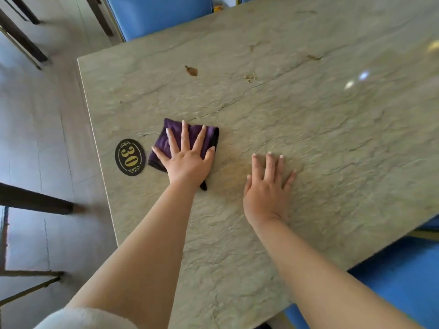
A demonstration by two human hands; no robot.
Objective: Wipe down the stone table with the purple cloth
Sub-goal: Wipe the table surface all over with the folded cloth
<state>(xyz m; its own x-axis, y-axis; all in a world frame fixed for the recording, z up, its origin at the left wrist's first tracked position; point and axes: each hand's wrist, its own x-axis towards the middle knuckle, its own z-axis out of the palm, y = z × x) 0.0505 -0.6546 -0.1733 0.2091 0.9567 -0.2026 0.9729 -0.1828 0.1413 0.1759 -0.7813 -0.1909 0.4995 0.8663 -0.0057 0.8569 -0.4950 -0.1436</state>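
Observation:
A folded purple cloth (209,135) lies flat on the grey-green stone table (308,129), near its left edge. My left hand (187,157) presses flat on the cloth, fingers spread across it. My right hand (268,188) rests flat on the bare stone to the right of the cloth, fingers apart, holding nothing. A brown smear (191,71) and a patch of pale crumbs (250,77) mark the stone beyond the cloth.
A black oval plaque (130,157) with the number 30 sits by the table's left edge, just left of the cloth. Blue chairs stand at the far side (156,15) and at the near right (403,276). Dark furniture legs (35,205) stand on the tiled floor at left.

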